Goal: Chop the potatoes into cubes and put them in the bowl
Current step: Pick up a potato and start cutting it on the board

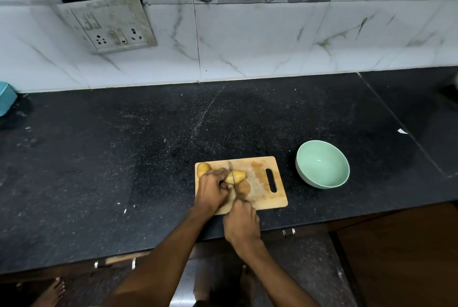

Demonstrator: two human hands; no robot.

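Dim, cool, even light falls from above; the dark tabletop (124, 158) shows soft sheen and faint shadows. Wide-angle distortion bends the wall tiles (247, 41) toward frame edges, where sharpness drops slightly.

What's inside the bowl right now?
Nothing shows inside the green bowl: its visible inner wall and bottom are bare, with no cubes. The near rim hides a little of the inner wall.

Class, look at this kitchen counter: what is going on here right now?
A person is cutting a potato on a wooden cutting board. The left hand holds the potato steady while the right hand grips a knife set across it. A second potato waits at the board's left end. The green bowl beside the board holds nothing yet.
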